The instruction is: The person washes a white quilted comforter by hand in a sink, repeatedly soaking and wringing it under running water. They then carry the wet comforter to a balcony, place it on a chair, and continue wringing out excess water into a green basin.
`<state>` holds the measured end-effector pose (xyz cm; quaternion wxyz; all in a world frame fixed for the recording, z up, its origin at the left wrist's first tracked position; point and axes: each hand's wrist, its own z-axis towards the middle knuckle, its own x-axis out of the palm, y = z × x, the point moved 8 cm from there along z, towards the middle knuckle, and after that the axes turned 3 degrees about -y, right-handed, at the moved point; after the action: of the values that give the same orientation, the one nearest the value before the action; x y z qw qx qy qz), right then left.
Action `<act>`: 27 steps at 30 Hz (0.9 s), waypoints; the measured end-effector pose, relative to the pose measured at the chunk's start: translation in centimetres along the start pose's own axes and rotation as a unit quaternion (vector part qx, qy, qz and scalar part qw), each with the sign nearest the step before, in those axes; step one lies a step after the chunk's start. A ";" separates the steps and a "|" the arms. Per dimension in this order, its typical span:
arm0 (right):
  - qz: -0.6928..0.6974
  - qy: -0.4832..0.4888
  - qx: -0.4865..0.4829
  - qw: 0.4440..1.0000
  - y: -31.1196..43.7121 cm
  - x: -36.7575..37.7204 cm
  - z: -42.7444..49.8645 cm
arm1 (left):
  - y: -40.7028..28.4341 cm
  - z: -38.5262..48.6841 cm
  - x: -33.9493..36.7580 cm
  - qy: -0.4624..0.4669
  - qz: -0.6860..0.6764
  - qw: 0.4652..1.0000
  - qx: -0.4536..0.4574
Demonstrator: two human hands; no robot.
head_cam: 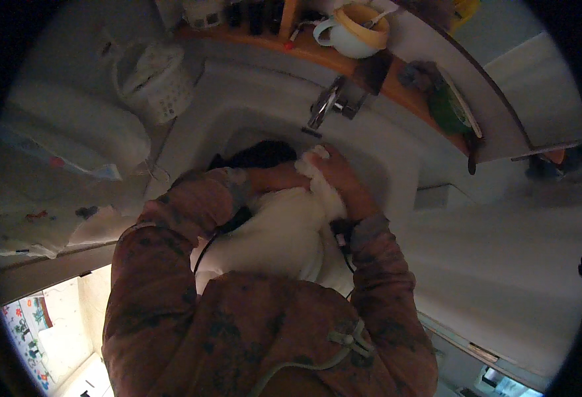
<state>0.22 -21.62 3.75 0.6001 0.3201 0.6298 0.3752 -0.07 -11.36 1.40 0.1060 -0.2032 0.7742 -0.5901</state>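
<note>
A large off-white cloth item (281, 228), thick and bunched, hangs over the near rim of the sink (370, 173). My right hand (335, 168) is closed around its gathered, twisted upper end. My left hand (291, 177) reaches in from the left and grips the same bunch, its fingers partly hidden by the cloth. Behind my left forearm a dark cloth-like item (263, 154) lies in the basin. The chrome faucet (326, 106) stands just beyond my hands. Dark bands with thin cords show near both wrists.
A white perforated basket (159, 92) stands at the upper left, near a translucent plastic bag (82, 129). An orange-brown shelf (251, 39) behind the sink holds a white and yellow mug (355, 34) and a green brush-like item (452, 106). A pale counter (494, 243) extends at right.
</note>
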 end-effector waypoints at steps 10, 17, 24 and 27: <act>0.022 -0.048 -0.050 0.997 5.2 3.7 2.8 | 4.3 1.7 -2.2 -0.277 0.025 0.960 0.037; -0.110 0.032 0.094 0.989 3.5 5.3 4.5 | 6.1 2.4 -2.3 -0.290 0.178 0.940 0.009; -0.446 0.007 -0.243 0.862 2.0 7.8 5.2 | 5.9 2.5 -1.5 -0.186 0.383 0.905 -0.007; -0.382 0.041 -0.165 0.908 -1.5 7.8 6.2 | 5.7 3.1 -0.7 -0.174 0.377 0.906 0.080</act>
<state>5.87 -15.14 -1.55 0.7152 -0.0643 0.6574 0.2286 0.69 -12.47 -4.97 0.4701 0.0138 0.7121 -0.5213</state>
